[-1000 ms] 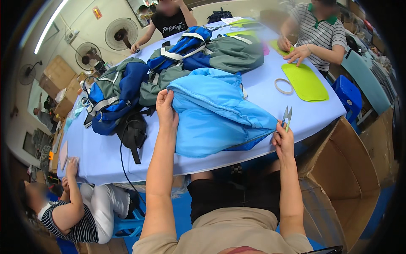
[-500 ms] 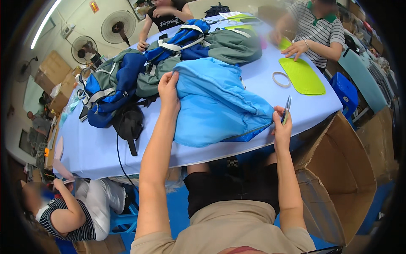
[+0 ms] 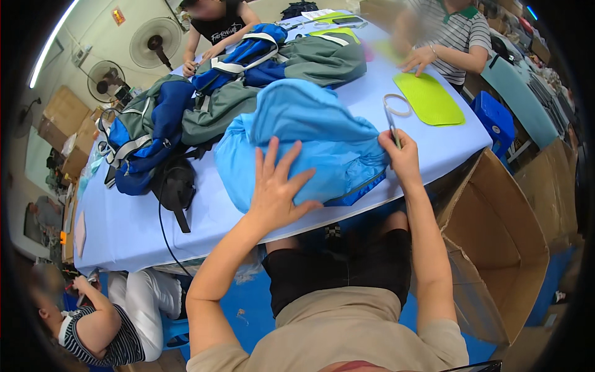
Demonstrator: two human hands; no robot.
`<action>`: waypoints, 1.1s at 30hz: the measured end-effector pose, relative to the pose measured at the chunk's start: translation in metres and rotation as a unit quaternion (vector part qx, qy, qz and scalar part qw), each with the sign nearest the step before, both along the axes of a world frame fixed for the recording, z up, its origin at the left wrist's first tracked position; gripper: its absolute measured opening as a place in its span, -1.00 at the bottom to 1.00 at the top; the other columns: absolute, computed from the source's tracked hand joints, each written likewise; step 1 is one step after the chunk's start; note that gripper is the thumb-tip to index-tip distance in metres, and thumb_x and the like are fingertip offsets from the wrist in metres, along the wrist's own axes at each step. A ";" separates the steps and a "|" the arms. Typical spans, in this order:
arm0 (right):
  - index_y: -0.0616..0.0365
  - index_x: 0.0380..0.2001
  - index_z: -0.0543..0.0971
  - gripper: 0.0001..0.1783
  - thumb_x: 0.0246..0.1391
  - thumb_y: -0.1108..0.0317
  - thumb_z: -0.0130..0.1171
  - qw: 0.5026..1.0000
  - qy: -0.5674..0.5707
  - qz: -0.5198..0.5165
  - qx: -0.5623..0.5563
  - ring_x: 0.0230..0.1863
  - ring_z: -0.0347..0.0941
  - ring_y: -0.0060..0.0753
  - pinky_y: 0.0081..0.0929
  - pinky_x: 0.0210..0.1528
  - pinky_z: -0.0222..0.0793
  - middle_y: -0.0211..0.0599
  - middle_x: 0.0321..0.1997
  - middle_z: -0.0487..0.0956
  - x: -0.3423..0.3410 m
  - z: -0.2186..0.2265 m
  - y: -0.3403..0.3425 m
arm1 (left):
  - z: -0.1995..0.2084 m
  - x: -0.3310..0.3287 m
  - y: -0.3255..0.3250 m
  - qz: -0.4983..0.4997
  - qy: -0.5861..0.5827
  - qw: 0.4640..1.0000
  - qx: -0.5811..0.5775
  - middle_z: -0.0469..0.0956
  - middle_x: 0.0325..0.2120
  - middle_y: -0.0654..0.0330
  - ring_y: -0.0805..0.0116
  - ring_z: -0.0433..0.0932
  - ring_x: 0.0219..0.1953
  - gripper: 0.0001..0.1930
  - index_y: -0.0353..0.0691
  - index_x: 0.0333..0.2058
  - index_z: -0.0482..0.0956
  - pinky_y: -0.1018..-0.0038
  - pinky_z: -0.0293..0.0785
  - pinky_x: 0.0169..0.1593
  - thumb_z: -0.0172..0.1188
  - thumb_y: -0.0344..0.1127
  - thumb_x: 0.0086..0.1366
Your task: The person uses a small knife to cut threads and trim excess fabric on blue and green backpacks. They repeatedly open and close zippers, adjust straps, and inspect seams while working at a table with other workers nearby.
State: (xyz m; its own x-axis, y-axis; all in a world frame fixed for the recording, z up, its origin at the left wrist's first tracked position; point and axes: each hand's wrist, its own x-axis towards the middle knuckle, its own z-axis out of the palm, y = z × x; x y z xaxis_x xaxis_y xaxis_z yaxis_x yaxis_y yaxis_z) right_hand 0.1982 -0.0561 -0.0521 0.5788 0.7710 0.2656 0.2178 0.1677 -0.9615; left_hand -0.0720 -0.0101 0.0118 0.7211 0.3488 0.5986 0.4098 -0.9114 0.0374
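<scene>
A light blue, bag-like fabric piece lies bunched on the table in front of me, with a darker blue strip along its near right edge. Flat on its near left part rests my left hand, open with the fingers spread. At the fabric's right corner my right hand is closed around small scissors whose blades point away from me. Its thumb and fingertips also meet the fabric's edge; whether they pinch it is hard to see.
Blue and grey-green backpacks are heaped at the left and back. A black strap piece, a tape roll and a lime-green sheet lie on the table. Co-workers sit around it. An open cardboard box stands right.
My left hand has let go of the fabric's upper left edge and come down flat, spread on it. The fabric has settled lower on the left. My right hand still holds the scissors.
</scene>
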 end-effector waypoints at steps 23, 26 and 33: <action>0.28 -0.29 0.49 -0.76 -0.11 0.51 0.20 0.976 -0.111 0.037 0.186 -0.19 0.45 -0.40 -0.52 -0.11 0.31 -0.27 -0.26 0.51 -0.067 0.023 -0.010 | 0.022 0.015 0.074 -0.049 -0.180 0.928 -0.322 0.30 -0.73 0.23 0.56 0.22 -0.61 -0.77 -0.40 -0.53 0.42 0.55 0.17 -0.52 0.09 -0.33 0.19; 0.26 -0.33 0.50 -0.77 -0.16 0.54 0.21 0.986 -0.095 0.060 0.123 -0.26 0.43 -0.39 -0.51 -0.17 0.30 -0.25 -0.34 0.50 -0.067 0.028 -0.005 | 0.032 0.021 0.081 -0.067 -0.155 0.936 -0.308 0.31 -0.73 0.20 0.55 0.24 -0.62 -0.77 -0.38 -0.53 0.44 0.53 0.17 -0.53 0.10 -0.30 0.19; 0.24 -0.49 0.45 -0.81 -0.29 0.63 0.19 0.963 -0.200 0.053 0.173 -0.44 0.35 -0.27 -0.49 -0.37 0.26 -0.24 -0.51 0.39 -0.079 0.019 -0.027 | 0.035 0.016 0.123 0.013 -0.221 0.944 -0.246 0.23 -0.78 0.19 0.52 0.15 -0.66 -0.70 -0.37 -0.58 0.41 0.48 0.13 -0.55 0.11 -0.23 0.17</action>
State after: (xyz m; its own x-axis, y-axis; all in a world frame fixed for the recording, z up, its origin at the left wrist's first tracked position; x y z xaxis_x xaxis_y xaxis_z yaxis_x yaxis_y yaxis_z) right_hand 0.1192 -0.0830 -0.0327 0.2997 0.6462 0.7019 0.5229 0.5041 -0.6874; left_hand -0.0563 0.1130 0.0471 0.4267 0.6767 0.6000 0.2770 -0.7293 0.6256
